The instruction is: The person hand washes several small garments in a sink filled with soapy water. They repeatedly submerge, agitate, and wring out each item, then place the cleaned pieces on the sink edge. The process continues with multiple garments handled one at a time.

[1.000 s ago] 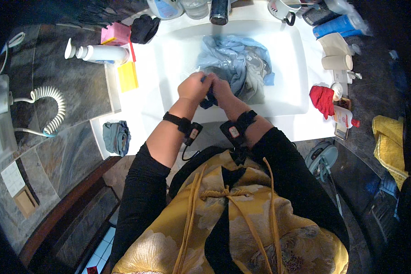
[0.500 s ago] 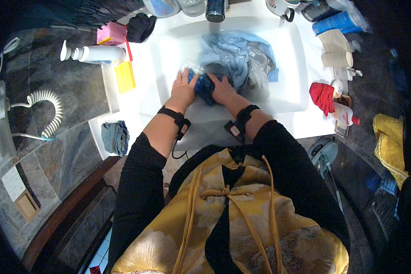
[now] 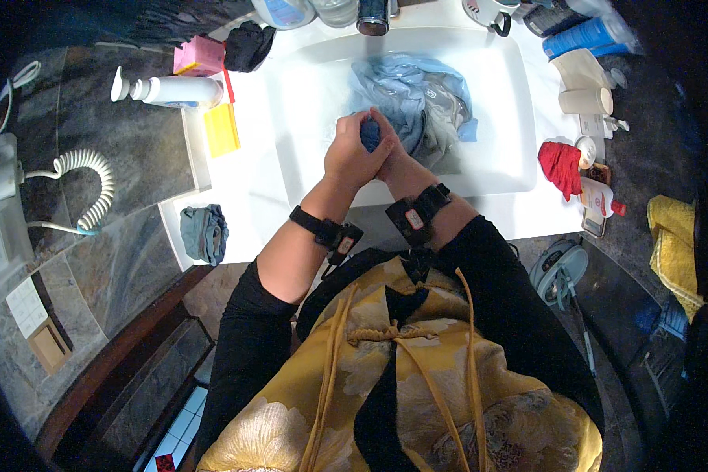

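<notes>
Over the white sink, my left hand and my right hand are pressed together, both closed on a small dark blue cloth that shows between them. Just behind my hands, a pile of wet light blue and grey garments lies in the basin. Black bands are strapped around both my wrists.
On the counter left of the sink lie a yellow sponge, a white pump bottle, a pink box and a folded blue-grey cloth. Right of the sink are a red cloth, small bottles and a white cup. A coiled white cord hangs at left.
My hands pushed forward into the basin, spread on the dark blue cloth, then drew back and closed together around it, lifted above the wet pile.
</notes>
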Tool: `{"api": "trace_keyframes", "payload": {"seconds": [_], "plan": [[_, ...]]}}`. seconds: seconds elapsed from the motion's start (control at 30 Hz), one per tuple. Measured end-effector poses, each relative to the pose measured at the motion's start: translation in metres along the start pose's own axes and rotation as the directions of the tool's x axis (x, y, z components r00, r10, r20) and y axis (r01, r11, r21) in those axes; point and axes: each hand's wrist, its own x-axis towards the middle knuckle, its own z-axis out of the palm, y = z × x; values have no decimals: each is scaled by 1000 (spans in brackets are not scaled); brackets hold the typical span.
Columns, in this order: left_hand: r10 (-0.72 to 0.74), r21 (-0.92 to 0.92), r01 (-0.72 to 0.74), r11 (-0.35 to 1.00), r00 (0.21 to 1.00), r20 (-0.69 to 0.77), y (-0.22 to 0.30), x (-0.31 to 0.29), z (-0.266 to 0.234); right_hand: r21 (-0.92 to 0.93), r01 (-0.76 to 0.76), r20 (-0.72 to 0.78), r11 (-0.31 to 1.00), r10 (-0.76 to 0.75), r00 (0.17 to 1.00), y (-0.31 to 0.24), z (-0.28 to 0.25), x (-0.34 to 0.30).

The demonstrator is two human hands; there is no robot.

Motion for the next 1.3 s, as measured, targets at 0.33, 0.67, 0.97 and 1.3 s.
{"api": "trace_keyframes", "payload": {"seconds": [0.33,0.67,0.97,1.3], "plan": [[-10,103,19,994,997,-82,4,-1,-8,-250,86,-119,964,-119,986,14,1,-4],[-439,541,252,803,863,249,-49,20,-22,-619,-113,328,-777,-387,862,-1,-9,-2],[-392,693,-220,686,690,608,-78,2,-14,-694,-263,26,-670,-389,921,4,-10,-23],[-212,-153,317,936,855,474,-69,7,9,-430,-61,-275,901,-66,959,-8,-7,-4]]}}
